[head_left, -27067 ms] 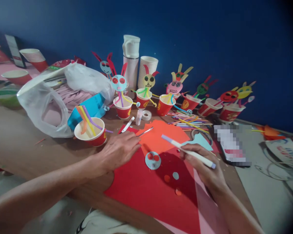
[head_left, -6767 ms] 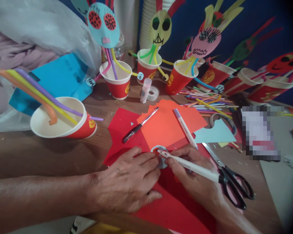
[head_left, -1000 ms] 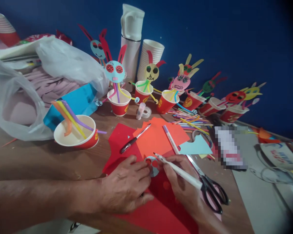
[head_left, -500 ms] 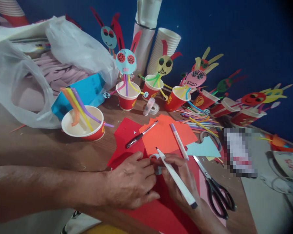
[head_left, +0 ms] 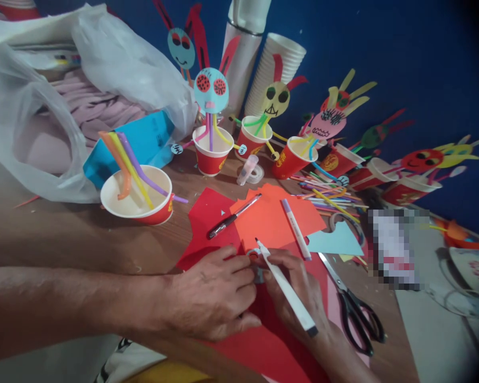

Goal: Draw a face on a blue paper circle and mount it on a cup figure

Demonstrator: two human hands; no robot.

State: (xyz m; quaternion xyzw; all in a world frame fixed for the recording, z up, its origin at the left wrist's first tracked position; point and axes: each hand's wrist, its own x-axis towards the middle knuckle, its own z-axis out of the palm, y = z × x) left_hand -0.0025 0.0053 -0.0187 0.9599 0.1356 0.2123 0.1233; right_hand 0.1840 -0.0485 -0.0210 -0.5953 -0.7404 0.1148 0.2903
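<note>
brown table (head_left: pixel 159 244) bearing red paper (head_left: pixel 259 346) and orange paper (head_left: pixel 273 218); blue wall (head_left: pixel 403 48) behind. right hand (head_left: pixel 298 282) closed round a white marker (head_left: pixel 286 287). left hand (head_left: pixel 217 295) palm down, fingers loosely bent; whether it grips the paper disc (head_left: pixel 259 275), partly hidden between both hands, cannot be told.

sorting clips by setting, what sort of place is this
Likely a craft table by a blue wall: a white marker in the right hand, scissors, and paper-cup figures with paper faces.

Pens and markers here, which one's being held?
The white marker with the dark end, in the right hand; the purple-ended marker and the black-gripped pen lie partly on the orange paper.
</note>
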